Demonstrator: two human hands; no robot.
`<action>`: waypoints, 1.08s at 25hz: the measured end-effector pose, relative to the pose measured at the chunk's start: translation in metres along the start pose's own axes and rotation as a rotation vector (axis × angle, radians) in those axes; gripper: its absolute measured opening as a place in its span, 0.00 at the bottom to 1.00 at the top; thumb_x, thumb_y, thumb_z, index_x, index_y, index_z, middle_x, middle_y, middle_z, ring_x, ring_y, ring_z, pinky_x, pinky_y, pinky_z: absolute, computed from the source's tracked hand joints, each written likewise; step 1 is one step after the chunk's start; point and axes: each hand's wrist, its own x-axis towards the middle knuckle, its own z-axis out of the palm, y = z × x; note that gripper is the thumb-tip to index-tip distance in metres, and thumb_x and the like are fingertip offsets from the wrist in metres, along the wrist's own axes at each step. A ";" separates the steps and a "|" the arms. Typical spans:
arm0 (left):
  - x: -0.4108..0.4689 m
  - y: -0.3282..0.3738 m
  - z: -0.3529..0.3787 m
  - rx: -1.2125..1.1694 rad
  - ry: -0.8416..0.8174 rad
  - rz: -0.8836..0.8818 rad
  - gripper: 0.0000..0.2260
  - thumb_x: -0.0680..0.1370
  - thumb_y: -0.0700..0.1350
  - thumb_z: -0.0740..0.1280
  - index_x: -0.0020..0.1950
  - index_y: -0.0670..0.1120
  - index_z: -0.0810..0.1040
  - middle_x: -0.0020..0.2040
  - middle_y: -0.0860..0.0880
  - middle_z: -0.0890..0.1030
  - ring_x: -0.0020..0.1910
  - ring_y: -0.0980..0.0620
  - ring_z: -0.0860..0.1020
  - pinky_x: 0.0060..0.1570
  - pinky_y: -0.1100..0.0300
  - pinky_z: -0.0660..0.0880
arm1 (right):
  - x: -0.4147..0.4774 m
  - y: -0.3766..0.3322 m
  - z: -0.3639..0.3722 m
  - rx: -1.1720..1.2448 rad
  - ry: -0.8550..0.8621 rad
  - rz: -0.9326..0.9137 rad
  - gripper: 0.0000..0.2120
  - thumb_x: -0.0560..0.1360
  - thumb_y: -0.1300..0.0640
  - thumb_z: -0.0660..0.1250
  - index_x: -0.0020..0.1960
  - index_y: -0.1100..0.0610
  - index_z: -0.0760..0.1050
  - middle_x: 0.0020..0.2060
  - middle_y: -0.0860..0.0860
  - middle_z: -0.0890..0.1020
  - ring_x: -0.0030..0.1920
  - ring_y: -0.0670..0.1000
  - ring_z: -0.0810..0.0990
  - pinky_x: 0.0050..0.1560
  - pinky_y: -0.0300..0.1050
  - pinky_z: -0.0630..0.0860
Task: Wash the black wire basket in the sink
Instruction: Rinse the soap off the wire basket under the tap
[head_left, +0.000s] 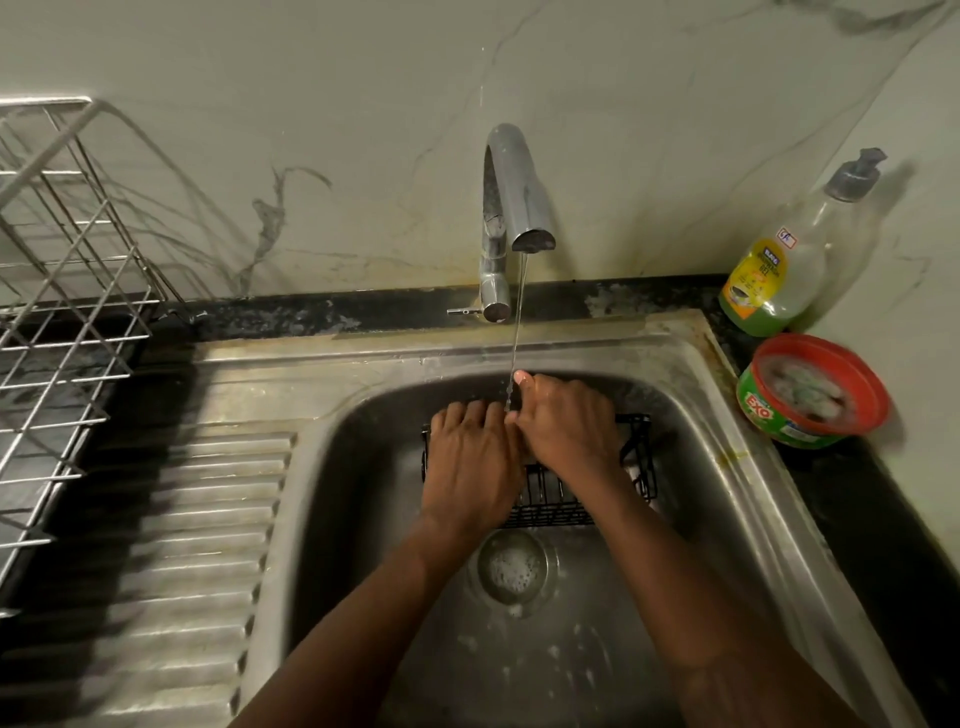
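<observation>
The black wire basket (551, 501) sits low in the basin of the stainless steel sink (727, 467), toward its far wall and just above the round drain (511, 566), which holds a patch of white suds. Both hands lie on top of the basket and hide most of it. Only its near mesh side and its right end show, and whatever may be inside it cannot be seen.

The left hand (470, 462) covers the basket's left half, its fingers (467, 415) pressed side by side and bent down over the far rim. The right hand (566, 431) covers the middle and touches the left hand. Its fingers curl over the same far rim, while one digit with a pale nail is raised under the water. Whether the hidden fingertips hook round the wire cannot be told for sure.

A thin stream of water (518, 332) falls from the curved chrome tap (511, 192) onto the spot where the two hands meet.

On the dark bench (893, 499) at the sink's right corner stands a clear pump bottle (784, 275) with a yellow label, holding green liquid in its lower part. Just beside it is a round green tub with a red rim (810, 395), open and holding a foamy grey-white mass. To the left, a silver wire dish rack (67, 312) stands beside the ribbed drainboard (197, 519).
</observation>
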 end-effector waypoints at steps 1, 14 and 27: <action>-0.010 -0.003 0.001 0.000 -0.004 0.060 0.20 0.86 0.51 0.48 0.62 0.48 0.77 0.60 0.47 0.79 0.62 0.46 0.76 0.67 0.50 0.67 | 0.000 0.000 -0.001 0.003 0.005 0.002 0.23 0.85 0.43 0.52 0.43 0.53 0.77 0.34 0.53 0.83 0.35 0.56 0.83 0.34 0.46 0.73; 0.050 -0.026 -0.008 -0.062 -0.120 -0.439 0.30 0.84 0.60 0.48 0.37 0.44 0.80 0.37 0.45 0.83 0.37 0.44 0.80 0.41 0.56 0.76 | 0.001 -0.004 0.000 -0.031 -0.054 -0.003 0.25 0.86 0.44 0.49 0.44 0.54 0.78 0.37 0.55 0.82 0.34 0.55 0.76 0.37 0.46 0.66; 0.000 0.009 0.000 -0.113 -0.004 0.035 0.10 0.80 0.50 0.54 0.49 0.51 0.75 0.43 0.52 0.79 0.43 0.53 0.77 0.56 0.53 0.73 | 0.001 0.005 0.008 0.168 0.081 0.052 0.21 0.86 0.48 0.52 0.49 0.55 0.80 0.31 0.51 0.80 0.30 0.52 0.76 0.34 0.42 0.66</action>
